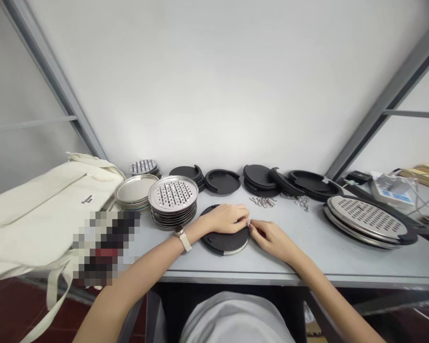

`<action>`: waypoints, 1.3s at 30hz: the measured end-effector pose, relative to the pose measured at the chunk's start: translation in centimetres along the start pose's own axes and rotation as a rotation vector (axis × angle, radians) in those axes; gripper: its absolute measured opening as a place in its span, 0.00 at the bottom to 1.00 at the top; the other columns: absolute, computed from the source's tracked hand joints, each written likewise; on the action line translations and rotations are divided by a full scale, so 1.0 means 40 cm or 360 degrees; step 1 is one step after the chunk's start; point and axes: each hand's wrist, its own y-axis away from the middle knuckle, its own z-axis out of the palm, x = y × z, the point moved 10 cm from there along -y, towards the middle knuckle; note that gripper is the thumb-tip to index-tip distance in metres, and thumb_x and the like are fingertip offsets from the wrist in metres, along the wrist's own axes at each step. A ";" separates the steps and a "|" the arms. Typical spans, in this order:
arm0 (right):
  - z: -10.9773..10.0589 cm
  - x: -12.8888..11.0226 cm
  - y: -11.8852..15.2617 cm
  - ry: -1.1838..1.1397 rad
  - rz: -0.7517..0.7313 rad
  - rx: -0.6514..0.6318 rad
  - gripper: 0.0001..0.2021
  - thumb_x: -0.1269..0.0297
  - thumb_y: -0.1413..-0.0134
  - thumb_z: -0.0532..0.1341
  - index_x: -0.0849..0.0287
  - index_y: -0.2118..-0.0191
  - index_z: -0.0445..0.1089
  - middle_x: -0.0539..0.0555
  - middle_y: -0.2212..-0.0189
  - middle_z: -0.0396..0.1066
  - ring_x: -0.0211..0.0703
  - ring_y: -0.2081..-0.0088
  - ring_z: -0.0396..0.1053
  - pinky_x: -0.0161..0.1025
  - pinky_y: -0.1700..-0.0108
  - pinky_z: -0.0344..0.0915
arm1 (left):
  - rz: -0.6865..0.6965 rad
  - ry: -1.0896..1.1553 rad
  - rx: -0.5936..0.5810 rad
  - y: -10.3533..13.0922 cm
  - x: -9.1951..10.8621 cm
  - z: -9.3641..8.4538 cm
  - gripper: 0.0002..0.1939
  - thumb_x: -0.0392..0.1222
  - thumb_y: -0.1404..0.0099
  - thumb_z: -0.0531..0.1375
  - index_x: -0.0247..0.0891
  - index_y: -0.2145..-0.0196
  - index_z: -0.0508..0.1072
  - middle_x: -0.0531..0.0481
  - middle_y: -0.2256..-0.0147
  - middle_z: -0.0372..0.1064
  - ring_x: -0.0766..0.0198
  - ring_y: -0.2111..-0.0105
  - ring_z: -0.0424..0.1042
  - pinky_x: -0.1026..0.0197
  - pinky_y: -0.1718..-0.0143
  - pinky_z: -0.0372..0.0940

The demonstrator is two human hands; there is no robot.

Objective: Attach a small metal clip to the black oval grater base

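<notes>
A black round plate (219, 242) lies flat on the grey table before me, with a strip of silvery metal showing along its near right edge. Across its top lies my left hand (227, 218), fingers bent together and pressing it down; the wrist wears a watch. At the plate's right edge, my right hand (270, 238) is closed in a pinch. A tiny pale bit shows between its fingertips, too small to name. Just beyond the hands are a heap of small metal wire clips (263, 201) and a second small heap (302, 203).
Left of the plate stand a stack of round metal graters (173, 193) and a stack of plain metal discs (136, 188). Black round holders (222, 182) line the wall. Larger graters (368, 219) lie at right. A cream bag (53, 209) covers the left end.
</notes>
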 end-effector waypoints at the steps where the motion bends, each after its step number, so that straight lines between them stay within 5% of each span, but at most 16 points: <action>1: 0.002 0.003 0.000 0.0003 -0.0001 -0.0005 0.16 0.61 0.37 0.45 0.57 0.75 0.58 0.50 0.79 0.65 0.38 0.78 0.61 0.35 0.72 0.54 | 0.0003 -0.0036 -0.0009 0.001 0.004 -0.002 0.10 0.43 0.31 0.47 0.38 0.67 0.62 0.50 0.66 0.65 0.64 0.69 0.66 0.61 0.69 0.56; 9: 0.008 0.008 0.000 -0.0013 -0.0012 -0.0023 0.15 0.61 0.38 0.45 0.57 0.75 0.56 0.50 0.79 0.65 0.38 0.77 0.61 0.35 0.72 0.54 | 0.0018 -0.0188 -0.0044 0.012 0.029 -0.017 0.14 0.47 0.39 0.55 0.39 0.58 0.61 0.49 0.61 0.66 0.59 0.68 0.67 0.57 0.71 0.58; 39: 0.007 0.005 0.000 -0.0008 -0.0028 -0.0023 0.16 0.62 0.36 0.45 0.57 0.74 0.59 0.51 0.78 0.66 0.38 0.76 0.61 0.35 0.71 0.54 | 0.0074 -0.0171 -0.0073 0.008 0.035 -0.009 0.06 0.43 0.37 0.52 0.38 0.64 0.62 0.48 0.64 0.63 0.62 0.70 0.65 0.58 0.72 0.58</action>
